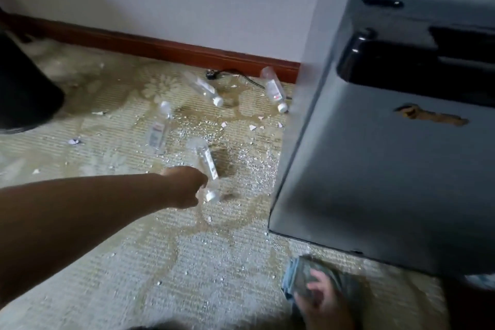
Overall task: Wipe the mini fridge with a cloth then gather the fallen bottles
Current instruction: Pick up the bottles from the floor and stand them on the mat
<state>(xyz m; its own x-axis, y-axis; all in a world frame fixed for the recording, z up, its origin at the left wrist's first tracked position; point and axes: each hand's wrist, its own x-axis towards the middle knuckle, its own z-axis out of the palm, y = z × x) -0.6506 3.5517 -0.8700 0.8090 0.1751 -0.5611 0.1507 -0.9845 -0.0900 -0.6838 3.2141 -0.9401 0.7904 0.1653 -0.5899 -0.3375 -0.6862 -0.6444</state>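
Note:
Several clear plastic bottles lie on the patterned carpet (160, 262). My left hand (187, 189) reaches out and its curled fingers close round the neck of the nearest bottle (205, 162), just above its white cap. Three more bottles lie further off: one to the left (158, 131), one near the skirting (205, 88), one beside the fridge corner (273, 88). The grey mini fridge (375, 169) stands at the right, with a scraped patch on its side. At the bottom right my right hand (321, 300) grips a grey-blue cloth (305, 273) low over the carpet.
White crumbs and flakes are scattered over the stained carpet. A black bin (24, 88) stands at the left. A black plug and cable (214, 73) lie by the red-brown skirting board (160, 48) under the white wall.

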